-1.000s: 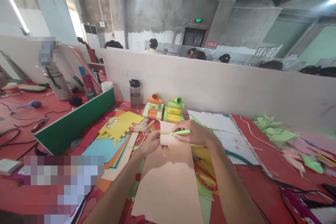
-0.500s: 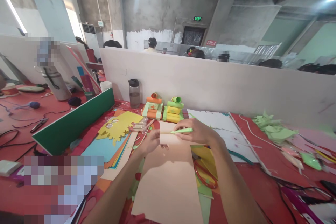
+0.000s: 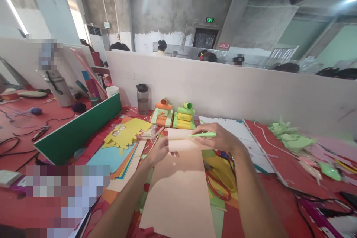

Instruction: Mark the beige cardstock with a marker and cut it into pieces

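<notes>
My left hand (image 3: pixel 158 151) grips the left edge of a small pale peach paper piece (image 3: pixel 180 145), its fingertips showing below it. A slim light green pen (image 3: pixel 205 134) is pinched in my right hand (image 3: pixel 220 138), its tip against the upper part of that piece. Beneath both hands lies a larger peach paper sheet (image 3: pixel 178 200), partly in shadow. Red-handled scissors (image 3: pixel 220 189) rest just right of the sheet, on yellow and green paper.
Two rolled-paper models, an orange one (image 3: pixel 163 113) and a green one (image 3: pixel 184 117), stand ahead by a water bottle (image 3: pixel 142 100). Coloured paper (image 3: pixel 111 160) lies left, beside a green divider (image 3: pixel 83 130). Green scraps (image 3: pixel 288 134) are at right. A white partition (image 3: pixel 223 85) closes the back.
My right hand and the pen have moved right along the small paper piece and slightly up. My left hand stays on its left edge, nearly still.
</notes>
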`<state>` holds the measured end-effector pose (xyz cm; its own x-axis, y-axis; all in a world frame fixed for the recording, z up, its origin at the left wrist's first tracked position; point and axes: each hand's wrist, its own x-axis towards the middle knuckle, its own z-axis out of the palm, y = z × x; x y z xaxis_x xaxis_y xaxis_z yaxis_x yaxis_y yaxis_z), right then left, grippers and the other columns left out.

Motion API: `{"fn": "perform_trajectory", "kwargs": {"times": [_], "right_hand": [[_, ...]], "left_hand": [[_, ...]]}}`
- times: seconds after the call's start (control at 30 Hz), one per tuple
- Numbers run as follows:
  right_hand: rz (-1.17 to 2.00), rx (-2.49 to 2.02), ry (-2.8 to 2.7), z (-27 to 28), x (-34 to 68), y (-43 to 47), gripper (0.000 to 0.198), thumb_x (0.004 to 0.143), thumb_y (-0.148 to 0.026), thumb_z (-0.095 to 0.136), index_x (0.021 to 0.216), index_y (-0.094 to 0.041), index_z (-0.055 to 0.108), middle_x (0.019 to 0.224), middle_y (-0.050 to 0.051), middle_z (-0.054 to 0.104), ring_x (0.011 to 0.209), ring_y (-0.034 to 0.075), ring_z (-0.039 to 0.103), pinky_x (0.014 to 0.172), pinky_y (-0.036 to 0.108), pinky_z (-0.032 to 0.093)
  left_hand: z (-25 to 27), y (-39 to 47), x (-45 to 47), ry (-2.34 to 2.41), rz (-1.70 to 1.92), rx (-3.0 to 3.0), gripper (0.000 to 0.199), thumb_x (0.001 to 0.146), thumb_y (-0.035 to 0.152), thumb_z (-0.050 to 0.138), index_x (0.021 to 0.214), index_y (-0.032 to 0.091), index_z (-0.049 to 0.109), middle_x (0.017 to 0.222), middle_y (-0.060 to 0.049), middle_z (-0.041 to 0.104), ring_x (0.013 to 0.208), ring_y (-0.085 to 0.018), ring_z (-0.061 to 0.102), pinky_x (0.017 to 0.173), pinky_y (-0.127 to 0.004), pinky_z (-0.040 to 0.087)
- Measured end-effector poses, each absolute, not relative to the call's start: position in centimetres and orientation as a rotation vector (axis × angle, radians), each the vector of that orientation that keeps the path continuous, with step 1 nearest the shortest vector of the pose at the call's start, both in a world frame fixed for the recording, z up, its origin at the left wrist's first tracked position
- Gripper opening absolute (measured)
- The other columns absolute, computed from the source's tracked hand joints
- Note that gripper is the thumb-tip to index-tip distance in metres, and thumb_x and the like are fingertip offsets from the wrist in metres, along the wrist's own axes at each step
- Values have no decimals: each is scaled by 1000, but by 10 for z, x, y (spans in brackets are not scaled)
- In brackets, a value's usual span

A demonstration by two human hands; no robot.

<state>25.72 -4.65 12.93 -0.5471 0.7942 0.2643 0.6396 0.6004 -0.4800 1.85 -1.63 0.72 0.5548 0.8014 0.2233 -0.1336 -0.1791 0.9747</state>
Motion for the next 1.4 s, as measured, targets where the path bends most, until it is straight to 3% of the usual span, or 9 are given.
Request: {"fn": "perform_trajectory", "kwargs": {"times": [0.17, 0.33, 0.5, 0.67, 0.87, 1.0, 1.1, 1.2, 1.4], "right_hand": [[339, -1258, -2129, 133, 277, -54, 29, 99, -40, 49, 117, -29, 68, 105, 2, 75, 100, 22, 69, 88, 32, 50], [72, -1357, -1727, 102, 291, -55, 27, 96, -44, 52, 113, -27, 64, 118, 7, 69, 114, 28, 63, 99, 42, 46], [470, -1316, -1400, 57, 301, -56, 34, 80, -49, 72, 102, -26, 61, 104, 7, 70, 99, 27, 67, 84, 38, 54], [768, -1140, -1109, 40, 298, -60, 40, 68, -42, 85, 96, -27, 59, 95, 1, 67, 86, 21, 65, 67, 28, 54], [936, -938, -998, 29, 302, -56, 41, 65, -27, 86, 89, -28, 52, 77, -6, 57, 64, 13, 55, 55, 22, 44], [890, -849, -1097, 17, 305, -50, 34, 71, -27, 81, 88, -27, 51, 75, -5, 56, 74, 16, 56, 61, 23, 42], [861, -851, -1209, 13, 303, -49, 29, 75, -29, 77, 86, -27, 51, 78, -3, 57, 80, 18, 56, 66, 26, 43], [834, -873, -1301, 13, 302, -51, 24, 76, -29, 73, 84, -27, 50, 77, -2, 56, 80, 19, 56, 71, 29, 44], [863, -954, -1379, 15, 310, -57, 17, 76, -29, 63, 81, -27, 47, 67, -3, 50, 77, 22, 57, 78, 37, 47]], "left_hand": [[9, -17, 19, 559, 1098, 1518, 29, 80, 24, 66, 106, 12, 73, 77, -8, 74, 63, -18, 71, 59, -23, 52], [8, -19, 21, 534, 1185, 1532, 35, 79, 22, 66, 112, 15, 71, 92, -9, 74, 71, -20, 73, 65, -27, 57], [1, -18, 23, 513, 1207, 1550, 41, 78, 20, 66, 120, 18, 68, 104, -10, 73, 83, -23, 72, 70, -32, 60], [-1, -16, 22, 563, 1176, 1585, 49, 80, 24, 69, 128, 19, 64, 115, -12, 72, 98, -29, 70, 81, -41, 60], [-1, -18, 4, 499, 1078, 1565, 83, 69, 28, 83, 145, 23, 50, 141, -16, 58, 134, -39, 48, 106, -46, 46], [-2, -19, -8, 346, 884, 1395, 101, 69, 45, 84, 155, 31, 33, 153, -13, 46, 141, -38, 40, 110, -49, 40], [-2, -16, -7, 348, 874, 1256, 86, 80, 58, 71, 153, 34, 33, 151, -11, 48, 133, -34, 51, 104, -47, 46], [-1, -12, -1, 612, 925, 1239, 62, 87, 47, 66, 144, 34, 48, 141, -9, 58, 120, -26, 61, 94, -36, 53], [1, -6, 3, 707, 1059, 1166, 56, 85, 42, 68, 136, 23, 55, 121, -10, 70, 107, -24, 68, 85, -32, 55]]}}
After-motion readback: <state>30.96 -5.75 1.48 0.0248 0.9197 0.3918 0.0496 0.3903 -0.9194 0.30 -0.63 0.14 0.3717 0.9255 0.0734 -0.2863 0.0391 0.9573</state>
